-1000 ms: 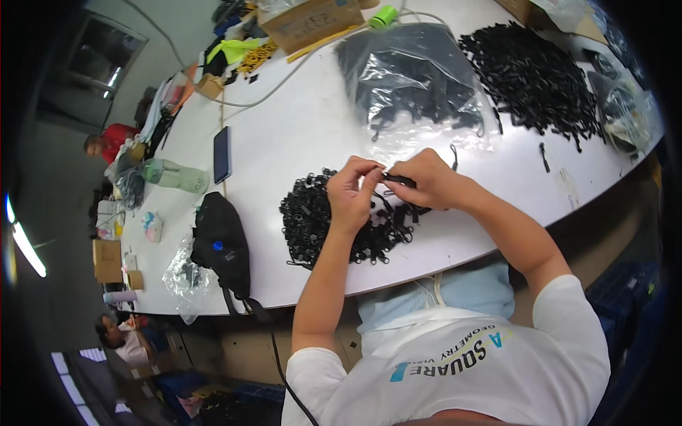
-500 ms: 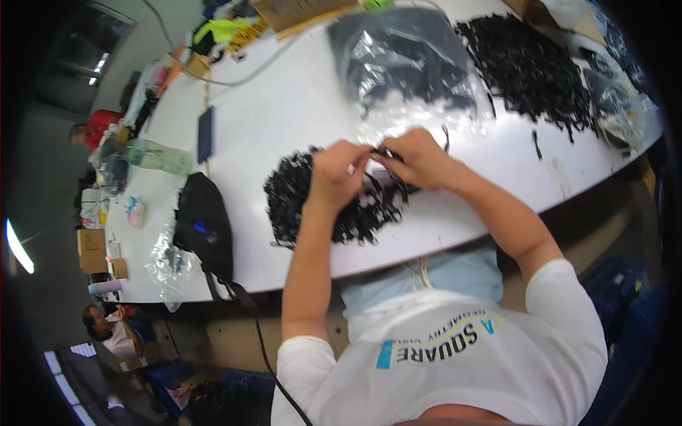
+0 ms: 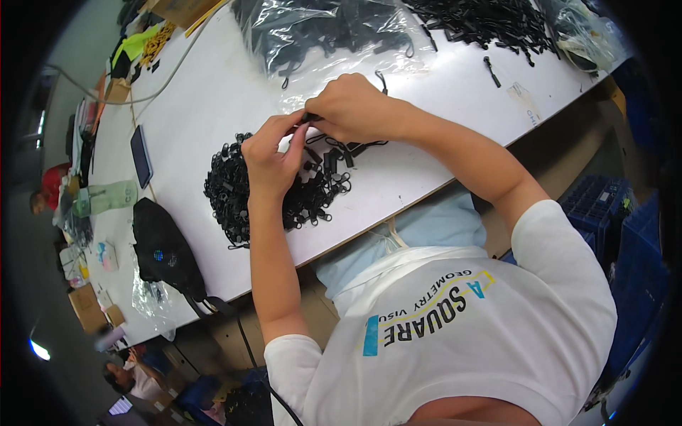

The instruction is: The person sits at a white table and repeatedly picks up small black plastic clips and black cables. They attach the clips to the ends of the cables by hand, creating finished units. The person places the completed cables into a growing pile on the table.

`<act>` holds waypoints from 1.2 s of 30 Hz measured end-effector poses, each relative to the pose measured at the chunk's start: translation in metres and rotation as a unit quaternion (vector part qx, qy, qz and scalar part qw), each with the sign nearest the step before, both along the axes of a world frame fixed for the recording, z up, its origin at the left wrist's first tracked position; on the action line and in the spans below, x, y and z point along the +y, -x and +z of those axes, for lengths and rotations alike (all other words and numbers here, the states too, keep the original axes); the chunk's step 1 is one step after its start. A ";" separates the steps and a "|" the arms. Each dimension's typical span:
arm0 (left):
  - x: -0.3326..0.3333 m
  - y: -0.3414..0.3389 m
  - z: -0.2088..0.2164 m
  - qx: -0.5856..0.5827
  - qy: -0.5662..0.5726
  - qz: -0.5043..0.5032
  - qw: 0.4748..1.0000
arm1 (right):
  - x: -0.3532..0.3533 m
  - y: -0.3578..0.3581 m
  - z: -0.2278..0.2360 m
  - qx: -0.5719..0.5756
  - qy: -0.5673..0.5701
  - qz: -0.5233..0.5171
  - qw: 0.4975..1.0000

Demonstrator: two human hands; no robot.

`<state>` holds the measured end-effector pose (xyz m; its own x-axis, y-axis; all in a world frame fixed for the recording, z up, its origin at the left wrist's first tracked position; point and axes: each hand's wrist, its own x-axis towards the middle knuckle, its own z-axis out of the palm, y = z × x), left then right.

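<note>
Over the white table (image 3: 398,170) my left hand (image 3: 273,150) and my right hand (image 3: 355,108) meet, fingertips pinched together on a small black zipper pull (image 3: 310,118). Fingers cover most of that piece. A heap of small black pulls with looped ends (image 3: 229,190) lies beneath and to the left of my left hand. Below my right hand several separate black pulls (image 3: 341,155) are strewn at the heap's edge. A thin black cord loop (image 3: 383,82) sticks out behind my right hand; what it belongs to is hidden.
Beyond my hands lies a clear plastic bag of black pieces (image 3: 334,32). Another black heap (image 3: 490,28) is at the far right, with one stray pull (image 3: 491,72) before it. Leftward are a black pouch (image 3: 165,248), a phone (image 3: 141,156) and a green bottle (image 3: 110,197). Two people sit further off.
The whole view has shifted and tilted, so the table sits further left and higher. My hands stay together at the same small piece, and the right hand's grip on it looks slightly changed.
</note>
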<state>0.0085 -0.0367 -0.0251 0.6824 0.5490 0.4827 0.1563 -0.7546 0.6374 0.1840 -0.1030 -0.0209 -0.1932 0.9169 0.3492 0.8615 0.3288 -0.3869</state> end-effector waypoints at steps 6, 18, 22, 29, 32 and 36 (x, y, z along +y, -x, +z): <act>0.007 0.004 0.002 -0.039 0.062 0.056 0.996 | 0.000 0.001 0.001 0.011 -0.017 0.002 1.000; -0.017 -0.009 -0.005 -0.241 0.184 -0.040 0.952 | -0.004 0.008 0.001 0.062 -0.058 0.043 0.995; -0.009 -0.002 -0.004 -0.235 -0.057 0.075 0.967 | -0.003 0.004 0.019 0.274 0.073 0.110 0.953; -0.002 0.001 0.008 -0.147 -0.022 -0.003 0.989 | -0.004 -0.003 0.012 0.154 -0.023 0.113 0.981; -0.001 0.004 0.008 0.003 0.050 -0.016 0.999 | -0.004 -0.003 0.010 0.063 -0.053 0.111 0.990; 0.004 0.013 0.012 0.070 0.001 -0.028 0.997 | -0.004 -0.003 0.009 0.031 -0.030 0.127 0.991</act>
